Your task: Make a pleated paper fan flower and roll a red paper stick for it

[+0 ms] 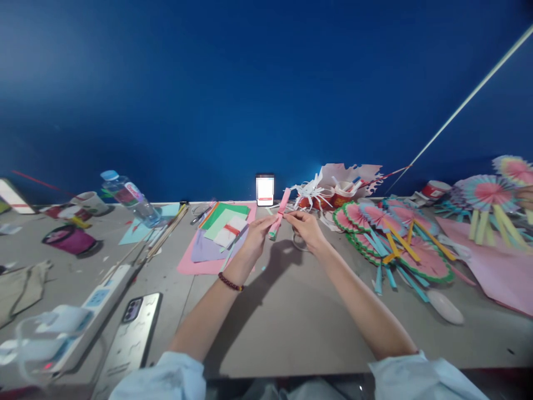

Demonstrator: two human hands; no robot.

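Observation:
A narrow folded pink paper strip (285, 201) with a green edge at its lower end slants upward between my hands. My left hand (261, 229) is closed on its lower half, thumb and fingers pinching it. The fingertips of my right hand (306, 226) pinch at the strip's middle, where a thin dark-pink band crosses it; whether this is a thread is too small to tell. Partly hidden behind my right wrist, a pale ring, perhaps a tape roll (298, 242), lies on the table.
Pleated paper fans (428, 258) lie to the right, near a white spoon-shaped piece (445, 306). Coloured paper sheets (200, 265), a water bottle (133, 197), a power strip (97, 303) and a phone (133, 339) are on the left. A lit phone (265, 190) leans on the blue wall.

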